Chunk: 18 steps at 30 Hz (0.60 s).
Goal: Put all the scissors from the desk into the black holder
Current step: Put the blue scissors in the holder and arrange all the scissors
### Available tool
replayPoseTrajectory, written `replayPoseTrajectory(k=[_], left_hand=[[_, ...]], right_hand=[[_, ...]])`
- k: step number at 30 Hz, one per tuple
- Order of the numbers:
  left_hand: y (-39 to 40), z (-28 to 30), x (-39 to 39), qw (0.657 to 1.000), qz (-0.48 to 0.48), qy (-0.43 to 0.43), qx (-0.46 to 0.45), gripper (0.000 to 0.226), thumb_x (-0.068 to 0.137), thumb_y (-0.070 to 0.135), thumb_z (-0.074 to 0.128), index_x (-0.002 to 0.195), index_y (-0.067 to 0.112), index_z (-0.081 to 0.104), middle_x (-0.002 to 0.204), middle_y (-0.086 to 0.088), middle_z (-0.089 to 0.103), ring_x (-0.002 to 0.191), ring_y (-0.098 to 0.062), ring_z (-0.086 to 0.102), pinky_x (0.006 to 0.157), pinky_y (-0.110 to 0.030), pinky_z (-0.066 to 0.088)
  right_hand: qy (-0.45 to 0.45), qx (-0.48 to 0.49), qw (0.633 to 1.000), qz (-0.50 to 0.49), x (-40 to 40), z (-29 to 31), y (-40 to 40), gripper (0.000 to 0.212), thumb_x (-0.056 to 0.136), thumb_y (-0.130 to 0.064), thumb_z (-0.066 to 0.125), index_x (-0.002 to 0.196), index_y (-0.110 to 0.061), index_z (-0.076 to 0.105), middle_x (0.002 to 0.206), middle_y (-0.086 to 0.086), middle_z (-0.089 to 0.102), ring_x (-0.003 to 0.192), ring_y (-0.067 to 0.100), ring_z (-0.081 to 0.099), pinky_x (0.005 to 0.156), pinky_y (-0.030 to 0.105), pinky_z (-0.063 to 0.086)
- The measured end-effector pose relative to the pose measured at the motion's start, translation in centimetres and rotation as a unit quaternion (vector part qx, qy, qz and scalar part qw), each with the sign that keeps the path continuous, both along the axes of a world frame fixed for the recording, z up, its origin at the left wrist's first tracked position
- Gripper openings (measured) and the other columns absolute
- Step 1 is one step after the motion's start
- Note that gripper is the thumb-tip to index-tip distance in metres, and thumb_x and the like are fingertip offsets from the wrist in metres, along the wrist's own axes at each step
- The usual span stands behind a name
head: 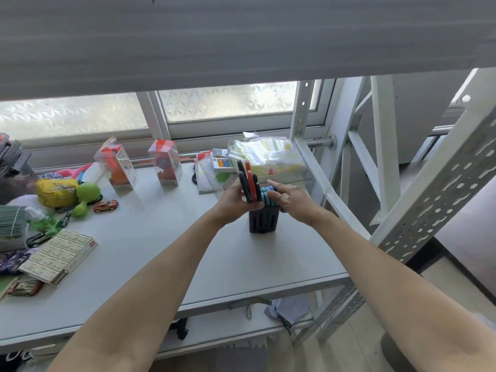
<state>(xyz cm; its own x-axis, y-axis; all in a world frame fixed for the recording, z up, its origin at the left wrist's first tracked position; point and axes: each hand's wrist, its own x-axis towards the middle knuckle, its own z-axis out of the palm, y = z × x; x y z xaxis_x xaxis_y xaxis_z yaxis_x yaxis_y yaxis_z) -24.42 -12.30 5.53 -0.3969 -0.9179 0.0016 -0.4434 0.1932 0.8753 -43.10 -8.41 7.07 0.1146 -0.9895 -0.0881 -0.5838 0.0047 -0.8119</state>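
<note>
The black holder (263,220) stands upright on the grey desk (166,237), right of centre. Blue-handled scissors (267,196) stick out of its top. My left hand (233,198) grips scissors with red and black handles (249,181), held upright at the holder's left rim with the blades pointing down into it. My right hand (288,198) rests against the holder's right side, fingers spread over the blue handles. The blades are hidden inside the holder.
Boxed toys (118,167), a yellow pouch (57,191), a green plush (86,196), a toy car (105,205) and a flat carton (57,255) lie at the left. Bags of stationery (268,157) sit behind the holder. A perforated metal shelf post (429,200) rises at the right.
</note>
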Motion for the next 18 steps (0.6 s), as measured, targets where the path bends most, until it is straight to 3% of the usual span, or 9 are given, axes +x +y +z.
replayPoseTrajectory(k=[3, 6, 10, 15, 18], left_hand=[[0.0, 0.2, 0.0, 1.000, -0.003, -0.001, 0.007, 0.056, 0.080, 0.011, 0.078, 0.131, 0.007, 0.056, 0.115, -0.002, 0.063, 0.103, -0.014, 0.057, 0.071, -0.003, 0.049], [-0.1, 0.5, 0.3, 0.999, -0.020, 0.008, 0.050, 0.059, 0.079, 0.012, 0.080, 0.133, 0.009, 0.056, 0.120, -0.003, 0.064, 0.106, -0.013, 0.059, 0.079, -0.012, 0.047], [0.0, 0.4, 0.7, 0.997, -0.029, 0.008, 0.068, 0.054, 0.081, 0.013, 0.079, 0.131, 0.009, 0.059, 0.113, 0.002, 0.064, 0.099, -0.005, 0.057, 0.074, -0.010, 0.044], [0.7, -0.5, 0.8, 0.998, -0.004, 0.053, 0.042, 0.048, 0.082, 0.012, 0.077, 0.128, 0.010, 0.063, 0.113, 0.002, 0.067, 0.104, -0.007, 0.058, 0.077, -0.006, 0.048], [0.7, -0.9, 0.8, 0.996, -0.012, 0.065, 0.058, 0.066, 0.073, 0.023, 0.085, 0.132, 0.013, 0.056, 0.119, -0.001, 0.068, 0.111, -0.014, 0.064, 0.089, -0.018, 0.055]], right_hand=[[-0.032, 0.030, 0.999, -0.009, -0.1, 0.5, 0.0, 0.051, 0.097, -0.040, 0.050, 0.144, -0.022, 0.043, 0.122, 0.005, 0.054, 0.092, 0.016, 0.053, 0.084, 0.032, 0.050], [-0.095, 0.060, 0.993, -0.034, -0.1, 0.5, -0.1, 0.043, 0.098, -0.046, 0.043, 0.134, -0.025, 0.053, 0.116, 0.001, 0.059, 0.075, 0.014, 0.057, 0.090, 0.039, 0.052], [-0.089, 0.048, 0.994, -0.038, -0.1, 0.1, -0.3, 0.035, 0.100, -0.035, 0.046, 0.132, -0.026, 0.053, 0.117, 0.005, 0.060, 0.074, 0.015, 0.057, 0.089, 0.041, 0.053], [-0.075, 0.013, 0.995, -0.061, 0.2, -0.3, -0.6, 0.036, 0.100, -0.028, 0.048, 0.134, -0.018, 0.053, 0.122, 0.012, 0.057, 0.092, 0.020, 0.057, 0.071, 0.027, 0.051], [-0.085, 0.002, 0.993, -0.082, 0.6, -1.1, -0.7, 0.039, 0.099, -0.032, 0.050, 0.135, -0.017, 0.054, 0.121, 0.012, 0.059, 0.097, 0.023, 0.059, 0.077, 0.034, 0.054]])
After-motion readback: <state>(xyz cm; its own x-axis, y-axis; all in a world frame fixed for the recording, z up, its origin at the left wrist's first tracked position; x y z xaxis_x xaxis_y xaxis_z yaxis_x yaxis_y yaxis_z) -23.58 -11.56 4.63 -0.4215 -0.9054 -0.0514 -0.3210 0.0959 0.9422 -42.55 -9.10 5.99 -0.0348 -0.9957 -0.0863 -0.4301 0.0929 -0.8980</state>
